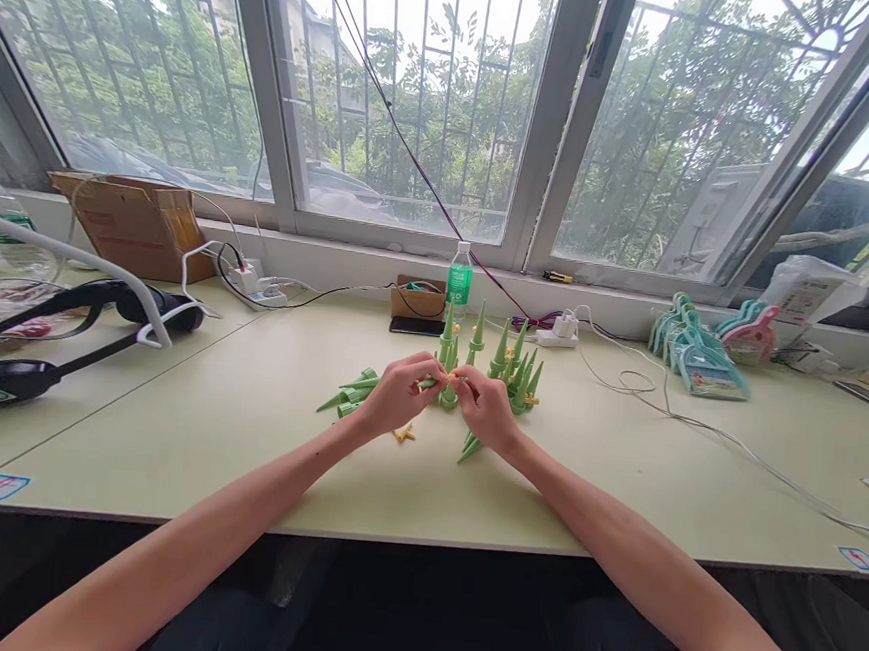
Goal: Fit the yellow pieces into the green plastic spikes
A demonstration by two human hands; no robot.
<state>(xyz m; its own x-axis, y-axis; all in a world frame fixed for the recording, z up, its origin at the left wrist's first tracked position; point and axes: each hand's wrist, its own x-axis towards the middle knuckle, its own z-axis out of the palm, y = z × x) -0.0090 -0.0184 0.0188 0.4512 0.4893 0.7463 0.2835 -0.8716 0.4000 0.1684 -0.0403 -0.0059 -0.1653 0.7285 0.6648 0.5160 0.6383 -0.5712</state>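
Note:
My left hand (401,393) and my right hand (488,406) meet above the middle of the table, each with its fingers pinched. A small yellow piece (448,377) shows between the fingertips of both; its exact shape is too small to make out. Right behind the hands stand several green plastic spikes (478,327), points up, some with yellow parts on them. More green spikes (351,399) lie on their sides left of my left hand. One spike (470,449) lies partly beneath my right hand. Several loose yellow pieces (404,431) rest on the table between my wrists.
A water bottle (459,282), an open cardboard box (415,302) and a dark phone-like slab (415,326) stand behind the spikes. On the left are a black headset (16,373) and a carton (130,226). Green dustpan-like items (703,352) and cables (726,439) lie on the right.

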